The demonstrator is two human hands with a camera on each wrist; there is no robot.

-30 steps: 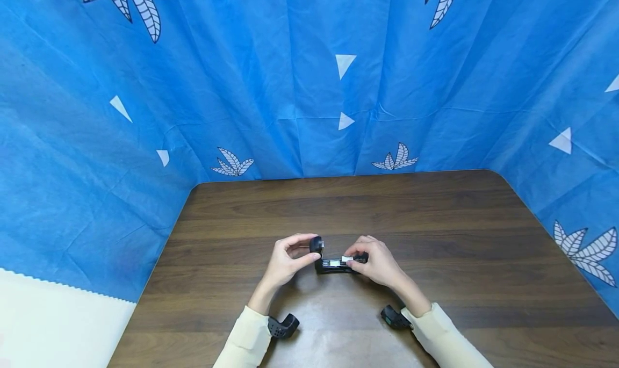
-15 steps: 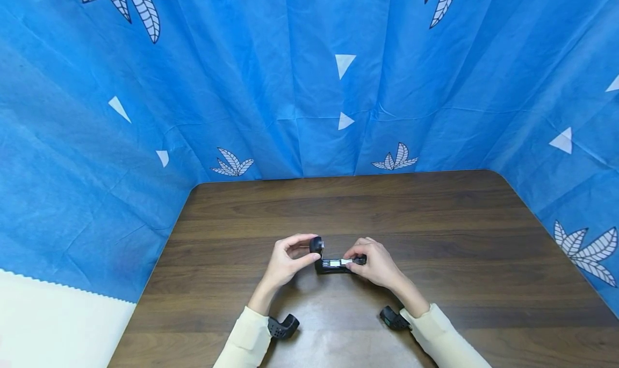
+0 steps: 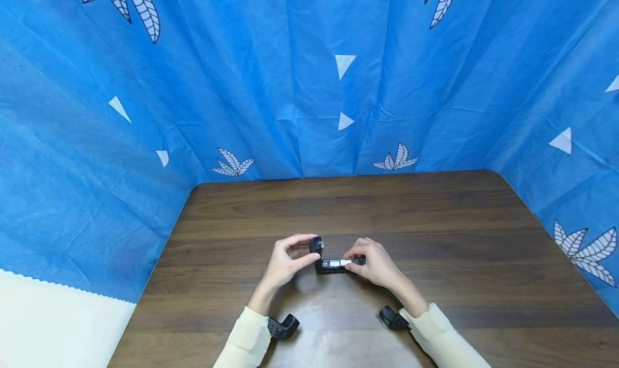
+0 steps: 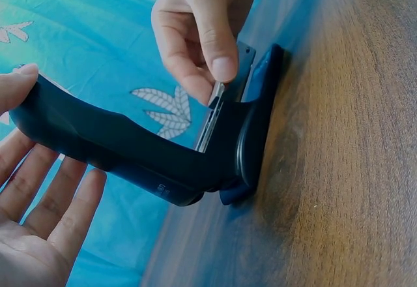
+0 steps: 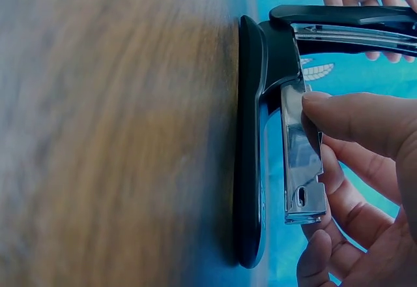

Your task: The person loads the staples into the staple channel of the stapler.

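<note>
A black stapler [image 4: 107, 134] stands on the table with its top arm swung up. My left hand [image 3: 284, 261] holds the raised arm near its end, thumb on one side and fingers on the other. Below it, the metal magazine [image 5: 300, 153] lies exposed over the black base [image 5: 249, 169]. My right hand [image 3: 377, 261] is at this magazine, pinching a silvery strip of staples [image 4: 217, 95] between thumb and forefinger. Part of the strip is hidden by the fingertips. A long spring [image 5: 352, 36] shows under the raised arm in the right wrist view.
The brown wooden table [image 3: 411, 212] extends around the stapler. Behind it and at the sides hangs a blue curtain [image 3: 314, 88] with leaf prints. Black wrist devices [image 3: 283, 326] are worn at both sleeves.
My right hand has lowered the strip of staples and shifted slightly left, so it now lies in line with the magazine. My left hand and the raised arm have stayed in place.
</note>
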